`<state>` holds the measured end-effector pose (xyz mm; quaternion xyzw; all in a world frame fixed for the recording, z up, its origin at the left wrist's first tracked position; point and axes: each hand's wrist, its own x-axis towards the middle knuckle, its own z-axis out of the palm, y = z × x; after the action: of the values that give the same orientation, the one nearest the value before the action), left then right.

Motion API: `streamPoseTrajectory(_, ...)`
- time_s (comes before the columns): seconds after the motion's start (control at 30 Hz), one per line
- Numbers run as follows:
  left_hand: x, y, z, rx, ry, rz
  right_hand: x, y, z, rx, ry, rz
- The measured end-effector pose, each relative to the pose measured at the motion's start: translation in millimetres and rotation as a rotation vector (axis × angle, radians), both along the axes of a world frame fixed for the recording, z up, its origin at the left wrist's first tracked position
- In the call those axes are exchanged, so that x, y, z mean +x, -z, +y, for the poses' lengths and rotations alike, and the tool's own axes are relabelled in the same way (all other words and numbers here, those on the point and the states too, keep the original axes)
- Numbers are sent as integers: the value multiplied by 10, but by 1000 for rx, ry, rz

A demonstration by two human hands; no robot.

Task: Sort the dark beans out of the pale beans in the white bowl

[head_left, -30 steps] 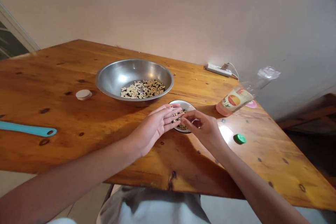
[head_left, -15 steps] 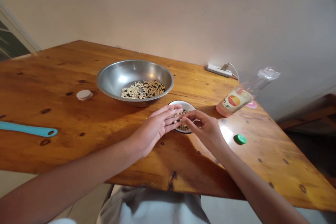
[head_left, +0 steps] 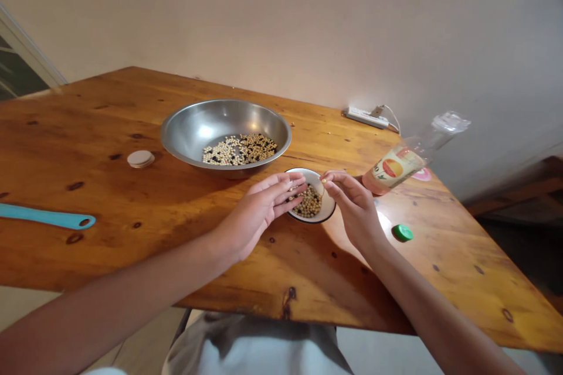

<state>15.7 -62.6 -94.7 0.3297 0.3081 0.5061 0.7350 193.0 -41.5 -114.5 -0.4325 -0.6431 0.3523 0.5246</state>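
A small white bowl [head_left: 328, 208] with a dark rim holds pale and dark round beans [head_left: 310, 201]. My left hand [head_left: 264, 202] reaches over the bowl's left side with its fingers stretched out and slightly apart; part of the bowl is hidden under them. At the bowl's right rim, my right hand [head_left: 352, 202] pinches a pale bean [head_left: 324, 181] between thumb and forefinger. Behind my left hand stands a wide steel basin [head_left: 185, 135] with many more pale and dark beans [head_left: 241, 150] on its bottom.
A tilted clear plastic bottle [head_left: 393, 170] with an orange-fruit label stands at the right, near a green cap [head_left: 402, 232]. White lids [head_left: 141, 159] and a turquoise handle [head_left: 48, 216] lie at the left. A power strip [head_left: 368, 117] sits by the wall.
My right hand has moved right, away from my left fingers to the bowl's right rim, with a pale bean in its pinch. My left hand has stayed nearly still.
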Motion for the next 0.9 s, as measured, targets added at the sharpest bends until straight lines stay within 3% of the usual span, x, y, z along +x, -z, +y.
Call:
streamPoseTrajectory(0.3, -21, 66, 63, 164, -28, 260, -43, 28, -61, 53, -36, -257)
streamPoseTrajectory(0.6, -5, 85, 82, 201, -31, 310, -50, 11, -55, 142, 14, -393)
streamPoseTrajectory(0.9, -9, 57, 96, 291, -70, 364, -32, 11, -51, 181, 31, -385)
